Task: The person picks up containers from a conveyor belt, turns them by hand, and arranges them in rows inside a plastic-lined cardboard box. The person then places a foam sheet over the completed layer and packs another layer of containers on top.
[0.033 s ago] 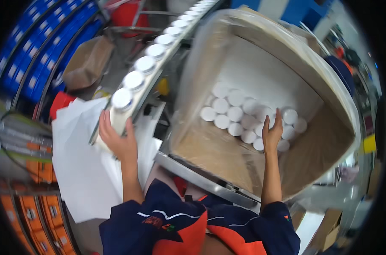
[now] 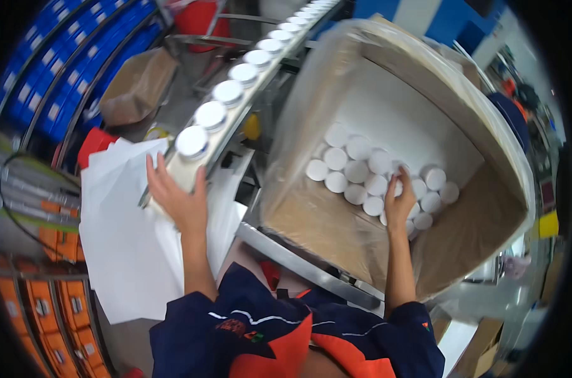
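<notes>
My left hand [image 2: 180, 195] is at the near end of a narrow conveyor [image 2: 182, 173], fingers spread and holding nothing. Just beyond its fingertips stands the closest white-lidded jar [image 2: 192, 142] in a line running away along the belt. Inside a large lined carton [image 2: 317, 242], several white-lidded jars [image 2: 356, 171] stand close together in rows. My right hand [image 2: 400, 205] reaches in among them, thumb and bent fingers closed about a white-lidded jar [image 2: 398, 186]; the fingers partly cover it.
White sheets [image 2: 125, 252] lie left of the conveyor. Blue bins [image 2: 49, 82] fill a rack at far left, orange bins [image 2: 43, 309] another below. A metal rail [image 2: 305, 259] crosses before the carton. A smaller brown carton [image 2: 134, 88] and a red container [image 2: 201, 25] stand beyond.
My right hand's fingers have bent in from an upright, parted pose and shifted slightly left among the jars. My left hand stays spread at the conveyor end. The whole view has shifted a little.
</notes>
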`<state>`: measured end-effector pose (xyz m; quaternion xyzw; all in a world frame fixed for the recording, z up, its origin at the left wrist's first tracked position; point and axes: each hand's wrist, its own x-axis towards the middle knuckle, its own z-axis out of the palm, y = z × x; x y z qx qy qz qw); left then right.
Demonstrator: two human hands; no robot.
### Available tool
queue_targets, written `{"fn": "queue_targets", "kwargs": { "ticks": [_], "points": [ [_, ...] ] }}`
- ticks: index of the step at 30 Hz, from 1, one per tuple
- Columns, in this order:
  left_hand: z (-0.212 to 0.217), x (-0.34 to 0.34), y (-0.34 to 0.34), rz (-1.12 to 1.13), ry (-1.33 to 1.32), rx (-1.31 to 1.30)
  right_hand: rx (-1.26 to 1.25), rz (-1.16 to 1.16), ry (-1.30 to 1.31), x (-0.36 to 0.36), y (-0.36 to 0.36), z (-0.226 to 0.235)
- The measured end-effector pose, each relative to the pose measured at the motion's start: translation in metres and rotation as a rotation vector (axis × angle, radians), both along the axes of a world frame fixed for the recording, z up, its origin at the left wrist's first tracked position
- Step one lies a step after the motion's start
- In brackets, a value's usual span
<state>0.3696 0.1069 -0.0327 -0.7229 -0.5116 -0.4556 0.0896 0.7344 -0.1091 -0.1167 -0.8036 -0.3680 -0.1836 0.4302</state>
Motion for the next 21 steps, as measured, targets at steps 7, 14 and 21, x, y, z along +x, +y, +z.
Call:
{"fn": "queue_targets", "kwargs": {
  "ticks": [7, 14, 21],
  "points": [
    [-0.01, -0.005, 0.073, 0.024, 0.129, -0.334, 0.026, 0.914, -0.43, -0.209, 0.156, 0.1],
    [-0.026, 0.013, 0.111, -0.057, 0.322, -0.61, -0.545, 0.548, -0.397, -0.21, 0.326, 0.083],
    [-0.016, -0.03, 0.068, -0.021, 0.261, -0.701, -1.077, 0.718, -0.228, -0.201, 0.349, 0.101]
  ]
}}
